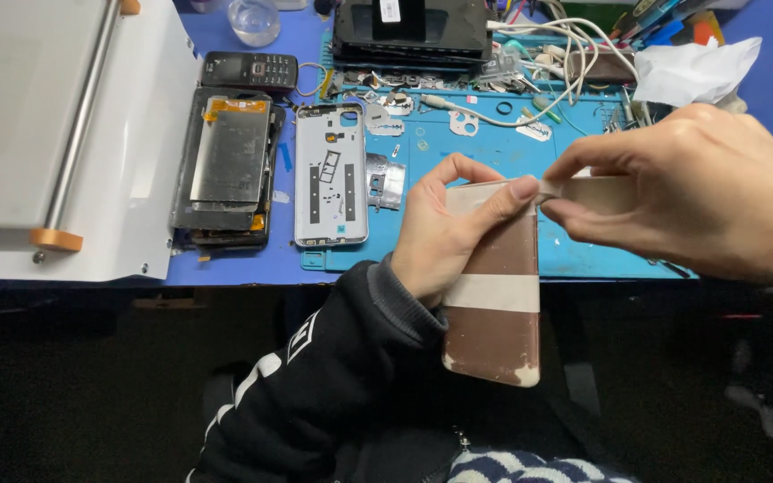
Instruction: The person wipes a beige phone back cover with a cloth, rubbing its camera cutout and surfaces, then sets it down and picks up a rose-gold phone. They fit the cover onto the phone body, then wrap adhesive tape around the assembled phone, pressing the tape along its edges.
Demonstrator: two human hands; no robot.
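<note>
Head view | L hand grips brown panel upright over mat edge | R hand pinches tape strip at panel top | judged: pull tape taut, lay flat, thumb presses it down.

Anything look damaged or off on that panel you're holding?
Yes. The brown panel in the left hand has pale patches at its lower corners where the coating looks gone. The right hand pinches a pale strip at its top edge.
</note>
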